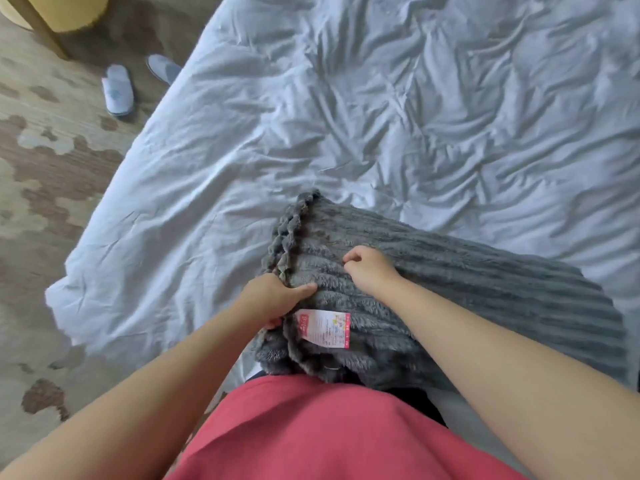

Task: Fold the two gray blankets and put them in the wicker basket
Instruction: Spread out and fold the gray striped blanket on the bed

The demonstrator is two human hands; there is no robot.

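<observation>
A gray ribbed fleece blanket (485, 289) lies partly folded on the near edge of the bed, stretching off to the right. A pink and white label (325, 329) is sewn near its left edge. My left hand (273, 299) grips the blanket's ruffled left edge, thumb on top. My right hand (370, 268) rests on the blanket just right of that, fingers curled and pinching the pile. Only one gray blanket is in view. No wicker basket is in view.
The bed is covered by a crumpled white duvet (381, 116). Patterned carpet (45, 188) lies to the left, with two white slippers (119, 88) beside the bed. A yellow chair (52, 12) with a wooden leg stands at the top left.
</observation>
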